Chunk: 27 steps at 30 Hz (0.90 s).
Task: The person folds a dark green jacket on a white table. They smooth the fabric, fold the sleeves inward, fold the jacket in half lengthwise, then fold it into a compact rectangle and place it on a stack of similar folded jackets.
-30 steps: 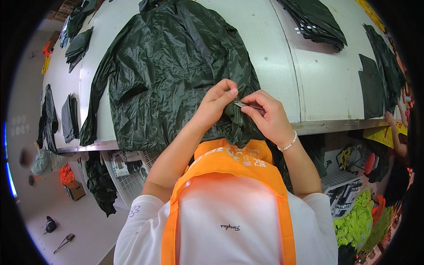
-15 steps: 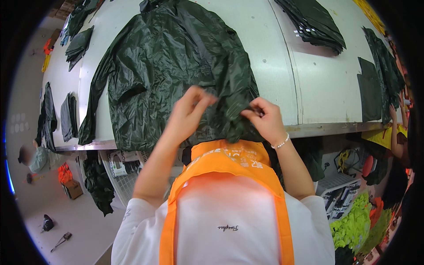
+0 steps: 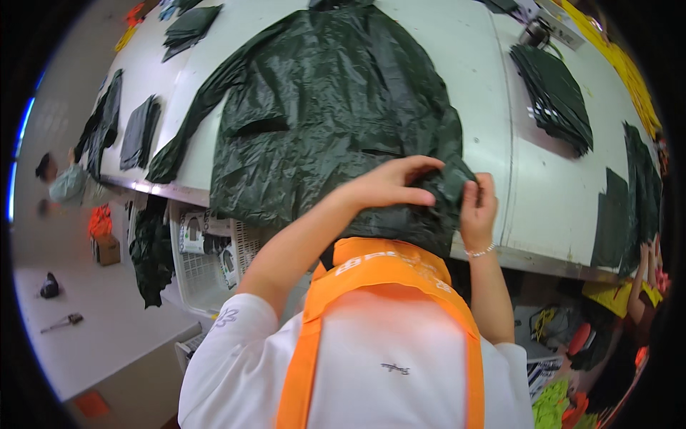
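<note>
The dark green jacket [image 3: 321,118] lies spread on the white table [image 3: 480,86], collar cut off at the upper edge. Its right-side sleeve [image 3: 444,125] runs lengthwise toward the wearer of the orange apron [image 3: 389,259], its end between the hands. The right hand [image 3: 479,214] is nearer the outer edge and appears to pinch it; the left hand [image 3: 400,184] is parted, contact unconfirmed. Fingers obscure the sleeve opening; the apron overlaps the hem.
</note>
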Each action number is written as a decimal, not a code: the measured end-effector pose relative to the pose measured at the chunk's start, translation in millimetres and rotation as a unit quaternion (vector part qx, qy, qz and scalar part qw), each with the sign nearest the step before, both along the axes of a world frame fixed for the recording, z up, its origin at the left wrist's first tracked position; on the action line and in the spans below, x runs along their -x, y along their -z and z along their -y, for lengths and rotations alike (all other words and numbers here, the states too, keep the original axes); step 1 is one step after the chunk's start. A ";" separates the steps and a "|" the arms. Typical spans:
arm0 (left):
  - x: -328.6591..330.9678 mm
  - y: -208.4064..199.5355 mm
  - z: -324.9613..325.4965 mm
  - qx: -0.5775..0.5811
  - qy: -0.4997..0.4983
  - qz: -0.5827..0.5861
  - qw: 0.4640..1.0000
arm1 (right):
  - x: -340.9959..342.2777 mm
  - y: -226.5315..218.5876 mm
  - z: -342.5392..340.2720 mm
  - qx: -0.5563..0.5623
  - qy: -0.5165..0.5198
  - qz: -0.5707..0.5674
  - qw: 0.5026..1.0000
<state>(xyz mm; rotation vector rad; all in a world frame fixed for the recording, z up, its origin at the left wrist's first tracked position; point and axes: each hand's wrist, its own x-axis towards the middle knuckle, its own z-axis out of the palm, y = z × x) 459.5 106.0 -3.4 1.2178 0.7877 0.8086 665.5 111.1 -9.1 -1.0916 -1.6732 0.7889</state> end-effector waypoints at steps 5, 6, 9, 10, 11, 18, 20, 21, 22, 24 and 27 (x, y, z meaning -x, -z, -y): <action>-31.8 4.1 -0.7 -0.028 -0.073 -0.196 0.978 | -16.2 -0.4 -2.1 0.030 0.076 -0.007 0.997; -31.4 12.5 -4.8 -0.074 -0.104 -0.246 0.961 | -11.2 -11.2 2.5 0.045 0.053 -0.030 0.997; -14.4 54.9 -55.0 -0.111 -0.365 -0.303 0.873 | 31.7 -31.5 39.1 0.032 -0.075 0.016 0.997; -22.7 39.9 -57.9 -0.110 -0.401 -0.325 0.849 | 36.9 -30.3 39.1 0.051 -0.077 0.010 0.996; -25.5 24.3 -59.2 -0.109 -0.437 -0.346 0.823 | 39.5 -28.0 35.8 0.069 -0.078 0.004 0.995; -54.4 -31.1 31.9 -0.232 -0.158 -0.254 0.925 | -45.2 -4.7 -44.4 -0.027 0.259 -0.037 0.965; -55.8 -28.0 26.0 -0.247 -0.249 -0.252 0.902 | -53.1 5.5 -44.8 -0.052 0.247 -0.055 0.966; -46.1 -26.0 15.8 -0.211 -0.306 -0.248 0.895 | -46.6 -0.9 -37.3 0.041 0.221 -0.089 0.970; -38.1 -23.8 9.6 -0.173 -0.330 -0.239 0.896 | -35.3 -18.1 -23.5 0.135 0.190 -0.122 0.965; -33.9 -37.5 9.4 -0.171 -0.304 -0.218 0.912 | -25.8 -51.7 0.4 0.277 0.107 -0.173 0.939; -34.4 -38.9 17.0 -0.135 -0.235 -0.158 0.950 | -24.0 -64.3 17.6 0.287 -0.021 -0.223 0.931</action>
